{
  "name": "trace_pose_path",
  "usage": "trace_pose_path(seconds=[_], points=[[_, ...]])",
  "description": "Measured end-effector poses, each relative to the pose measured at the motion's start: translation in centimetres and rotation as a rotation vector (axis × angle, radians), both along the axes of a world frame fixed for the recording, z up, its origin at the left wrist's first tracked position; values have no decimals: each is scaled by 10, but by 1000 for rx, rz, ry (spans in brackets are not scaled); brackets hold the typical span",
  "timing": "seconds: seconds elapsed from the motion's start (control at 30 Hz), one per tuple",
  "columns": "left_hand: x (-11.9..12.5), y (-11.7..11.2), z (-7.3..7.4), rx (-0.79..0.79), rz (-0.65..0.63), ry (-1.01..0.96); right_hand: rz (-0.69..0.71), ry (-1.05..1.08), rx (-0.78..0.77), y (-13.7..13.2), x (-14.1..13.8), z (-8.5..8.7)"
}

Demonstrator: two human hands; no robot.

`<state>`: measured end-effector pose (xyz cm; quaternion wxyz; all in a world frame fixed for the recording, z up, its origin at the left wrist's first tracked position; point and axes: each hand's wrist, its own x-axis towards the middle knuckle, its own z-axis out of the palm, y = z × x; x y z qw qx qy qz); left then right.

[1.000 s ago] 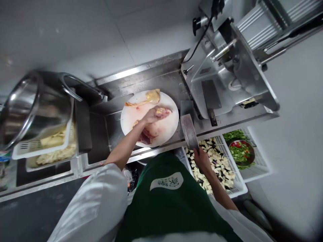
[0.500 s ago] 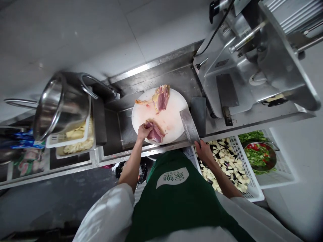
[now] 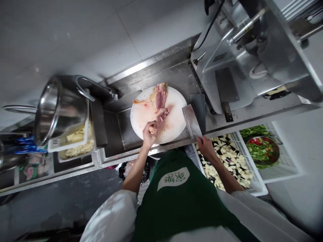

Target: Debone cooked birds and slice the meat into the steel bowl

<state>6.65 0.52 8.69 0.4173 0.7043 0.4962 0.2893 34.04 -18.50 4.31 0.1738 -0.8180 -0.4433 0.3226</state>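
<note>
My left hand point(image 3: 149, 133) is closed around one end of a raw piece of poultry meat point(image 3: 163, 115) over the near half of the round white cutting board point(image 3: 174, 129). Part of that piece is hidden by the fingers. Behind it lies a second raw poultry piece point(image 3: 159, 96), with a yellowish leg point(image 3: 141, 101) sticking out to the left. The two pieces look close together or touching. In my right hand point(image 3: 206, 148) is the handle of a cleaver point(image 3: 192, 120); its broad blade lies over the board's right edge.
The board rests across a steel sink point(image 3: 109, 131). A dark flat blade point(image 3: 198, 109) lies right of it, and another cleaver point(image 3: 226, 87) lies on the slicing machine point(image 3: 242, 64). Cut eggplant fills a white basket point(image 3: 263, 191) below. A steel pot point(image 3: 73, 111) stands left.
My left hand has turned and moved slightly up and right, bringing the near poultry piece toward the far one. The cleaver in my right hand has barely moved.
</note>
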Motion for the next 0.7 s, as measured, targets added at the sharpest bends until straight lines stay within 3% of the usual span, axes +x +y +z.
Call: trace_pose_path(seconds=[0.07,0.1,0.13,0.23,0.3,0.4,0.5,0.6,0.7], points=[[-8,-3,-5,-66,-357,115,-16,5,-6,-6,3,-1],[-10,-2,-10,-84,-446,155,-25,6,-16,-8,4,-1],[-10,2,-15,-84,-435,184,-35,5,-29,-10,5,-1],[1,24,-34,-69,-95,270,-68,5,-72,-15,7,1],[16,39,-46,-135,31,347,-81,9,-78,-16,8,2],[37,50,-54,-287,10,350,-99,19,-58,-17,9,2],[48,43,-53,-336,-31,178,-119,40,-27,-15,8,-1],[53,32,-44,-387,-67,21,-138,55,-11,-12,7,-4],[52,40,-24,-341,-125,18,-152,68,1,-9,9,-4]])
